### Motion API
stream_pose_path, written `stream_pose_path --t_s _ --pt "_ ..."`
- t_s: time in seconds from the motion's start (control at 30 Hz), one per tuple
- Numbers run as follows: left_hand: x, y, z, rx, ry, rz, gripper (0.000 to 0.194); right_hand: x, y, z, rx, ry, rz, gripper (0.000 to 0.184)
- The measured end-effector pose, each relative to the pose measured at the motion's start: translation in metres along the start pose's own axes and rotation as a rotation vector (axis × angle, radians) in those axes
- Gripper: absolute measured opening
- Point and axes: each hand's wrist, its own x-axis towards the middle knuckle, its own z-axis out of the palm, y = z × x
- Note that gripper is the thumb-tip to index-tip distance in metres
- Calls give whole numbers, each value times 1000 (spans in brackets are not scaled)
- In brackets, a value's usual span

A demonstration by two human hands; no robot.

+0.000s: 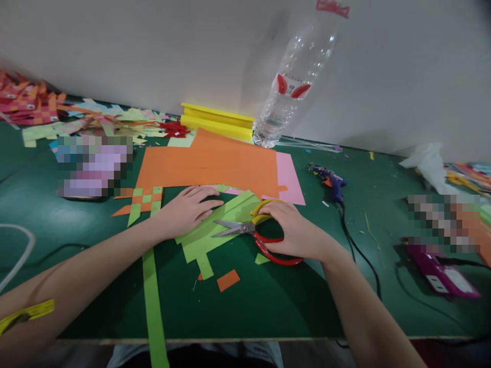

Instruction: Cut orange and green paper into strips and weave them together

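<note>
My left hand (187, 208) lies flat, fingers stretched out, on a light green paper sheet (215, 225) on the green table (268, 301). My right hand (293, 230) is curled over the yellow and red handles of a pair of scissors (249, 232), whose closed metal blades point left across the green sheet. A small woven patch of orange and green strips (144, 201) lies just left of my left hand. A long green strip (153, 301) runs toward the table's near edge.
Orange paper (210, 163) over a pink sheet (291, 179) lies behind the hands. A clear plastic bottle (293, 82) and yellow folded paper (217, 121) stand by the wall. A blue glue gun (332, 184) with black cord sits right. Paper scraps pile at far left.
</note>
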Motion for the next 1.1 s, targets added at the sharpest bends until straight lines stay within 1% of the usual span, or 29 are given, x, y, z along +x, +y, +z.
stream_pose_path --t_s 0.17,0.27,0.4,0.6,0.73,0.97,1.1 --pt "3 7 2 128 77 -11 38 2 -3 2 -21 16 -35 45" --pt "5 10 2 167 87 2 39 3 -4 2 -17 18 -49 45" --pt "9 11 0 155 95 37 38 3 -4 3 -14 25 -56 45" --pt "10 10 -2 23 72 160 32 4 -6 1 -21 4 -55 42" --pt "10 9 -2 -34 44 155 32 5 -9 1 -11 1 -51 42" --pt "12 7 -1 -29 -3 144 37 9 -10 4 -51 11 -75 43" --pt "12 6 0 -29 -9 153 32 12 -10 4 -87 -12 -76 46"
